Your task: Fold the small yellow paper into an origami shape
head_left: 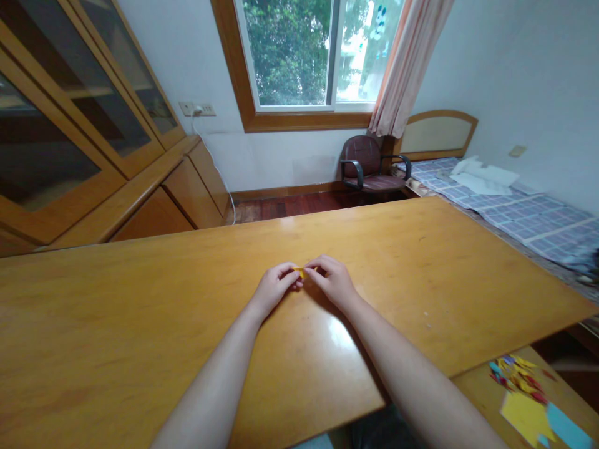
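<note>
Between my two hands, just above the wooden table [154,312], is a small piece of yellow paper [301,272]. My left hand [277,285] pinches its left side between thumb and fingers. From the right, my right hand [333,279] closes thumb and fingertips on the same piece. The fingers cover much of the paper, so its full shape and any folds are hidden. Both forearms reach in from the bottom of the view.
At lower right a lower surface bears a pile of coloured paper scraps [517,377], a yellow sheet [526,416] and a light blue sheet [566,427]. A brown armchair [362,163] stands beyond the table, a bed [538,218] to the right, glass-fronted cabinets [93,81] to the left.
</note>
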Tool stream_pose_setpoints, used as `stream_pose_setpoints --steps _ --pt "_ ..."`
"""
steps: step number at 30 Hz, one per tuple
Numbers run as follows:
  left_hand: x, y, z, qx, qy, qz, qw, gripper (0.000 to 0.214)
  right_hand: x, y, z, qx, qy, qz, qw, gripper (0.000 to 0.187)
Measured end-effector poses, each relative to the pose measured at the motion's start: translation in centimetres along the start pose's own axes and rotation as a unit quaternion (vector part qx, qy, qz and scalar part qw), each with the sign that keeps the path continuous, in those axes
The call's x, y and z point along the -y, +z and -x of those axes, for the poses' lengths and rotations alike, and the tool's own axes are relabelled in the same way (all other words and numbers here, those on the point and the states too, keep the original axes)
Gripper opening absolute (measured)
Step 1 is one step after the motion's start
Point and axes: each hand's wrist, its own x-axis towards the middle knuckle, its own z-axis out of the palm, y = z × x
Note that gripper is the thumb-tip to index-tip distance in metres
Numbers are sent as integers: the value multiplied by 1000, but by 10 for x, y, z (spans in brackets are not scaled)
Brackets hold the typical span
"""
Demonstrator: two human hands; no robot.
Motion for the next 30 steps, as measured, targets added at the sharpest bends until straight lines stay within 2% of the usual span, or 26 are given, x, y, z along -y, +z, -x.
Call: stream_pose_setpoints --steps 8,16,30 --pt "1 -3 0 18 11 12 1000 21 -3 -1 -1 -17 26 -11 999 12" --pt "1 -2 2 6 21 18 1000 22 -6 -1 -1 -18 54 -34 998 12" --pt "3 -4 -1 -9 26 2 1000 31 -6 -1 -1 -18 20 -6 1000 11"
